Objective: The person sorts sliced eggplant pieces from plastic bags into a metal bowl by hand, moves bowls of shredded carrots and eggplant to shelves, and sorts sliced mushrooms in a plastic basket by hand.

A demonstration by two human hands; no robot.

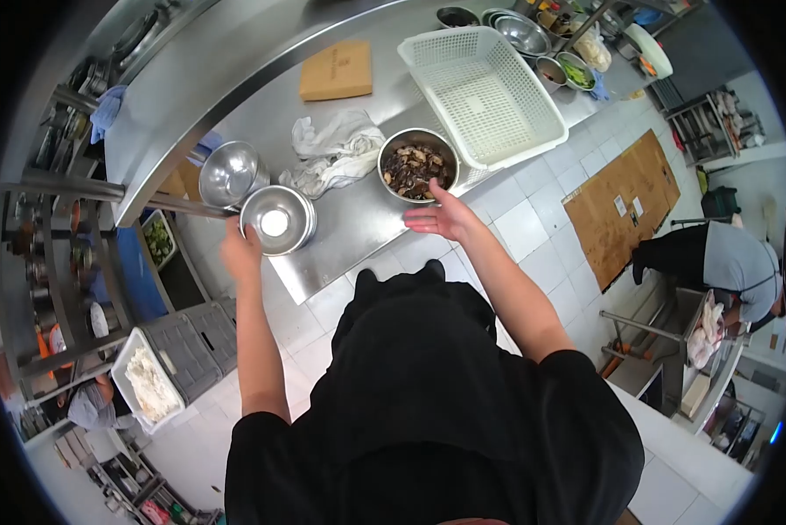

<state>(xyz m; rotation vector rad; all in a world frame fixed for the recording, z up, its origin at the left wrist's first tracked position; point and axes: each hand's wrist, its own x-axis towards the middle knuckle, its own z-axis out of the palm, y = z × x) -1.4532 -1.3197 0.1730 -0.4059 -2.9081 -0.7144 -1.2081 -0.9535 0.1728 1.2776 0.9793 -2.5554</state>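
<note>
My left hand [240,249] is at the left rim of an empty steel bowl [298,229], its fingers closed on that rim. Another steel bowl [228,173] stands just behind it. My right hand [441,214] is spread open, palm up, at the front edge of a steel bowl of dark brown sliced food [453,166]; its thumb reaches over the rim. Between the bowls, a crumpled white cloth [331,149] lies on the steel table [323,276].
A white perforated basket [489,96] stands behind the right bowl, and a cardboard piece [336,70] lies farther back. A steel overshelf [174,114] crosses the left. Small bowls [522,37] sit at the back right. Two people work nearby, one at the right [738,267].
</note>
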